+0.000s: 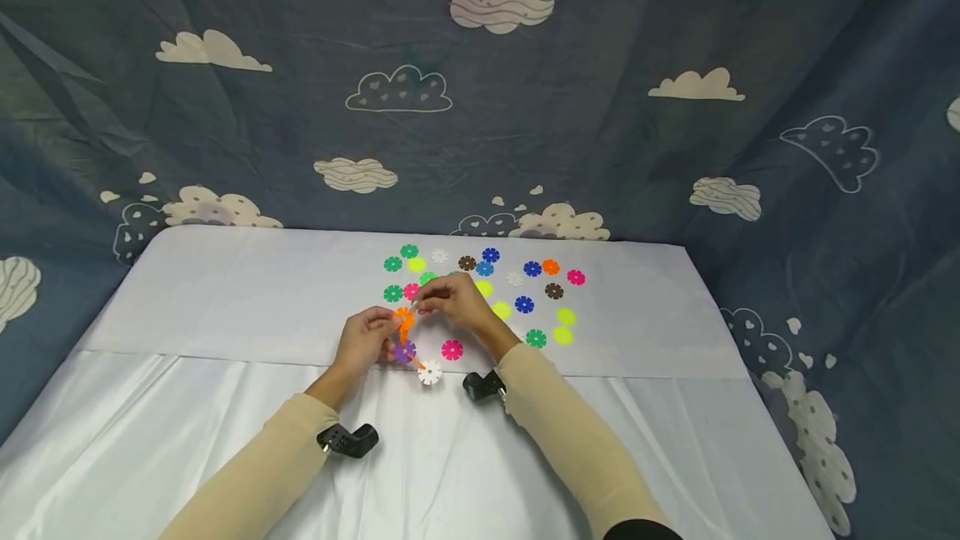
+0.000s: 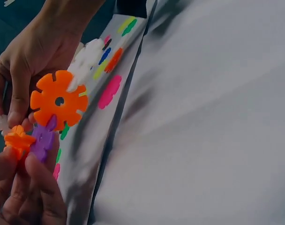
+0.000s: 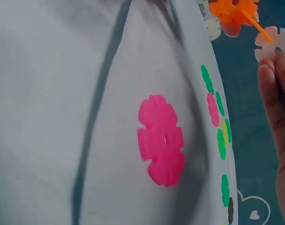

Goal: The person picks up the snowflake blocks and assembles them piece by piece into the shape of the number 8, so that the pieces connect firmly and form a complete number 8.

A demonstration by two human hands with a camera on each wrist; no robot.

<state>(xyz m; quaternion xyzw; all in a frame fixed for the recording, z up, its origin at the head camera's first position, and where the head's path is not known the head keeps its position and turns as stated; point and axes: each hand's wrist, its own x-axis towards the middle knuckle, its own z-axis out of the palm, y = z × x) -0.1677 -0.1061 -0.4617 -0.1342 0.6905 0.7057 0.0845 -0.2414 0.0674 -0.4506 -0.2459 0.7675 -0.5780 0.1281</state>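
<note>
My left hand [image 1: 363, 342] pinches a cluster of linked, notched plastic discs shaped like flowers. In the left wrist view the cluster has an orange disc [image 2: 59, 101] facing the camera, a purple disc [image 2: 42, 144], a smaller-looking orange disc [image 2: 18, 139] at the fingertips and a white disc [image 2: 88, 61] behind. My right hand [image 1: 459, 300] pinches another white disc [image 3: 271, 44] beside the cluster. An orange disc seen edge-on [image 3: 256, 25] meets that white disc's edge in the right wrist view. Both hands are raised over the table's middle, close together.
Loose flower discs lie scattered over the white table [image 1: 247, 298], mostly behind and right of the hands. A pink disc [image 1: 452, 349] lies just in front of the right hand. Green discs [image 1: 393, 293] lie behind the cluster. A dark cloud-print cloth [image 1: 585, 123] hangs behind the table.
</note>
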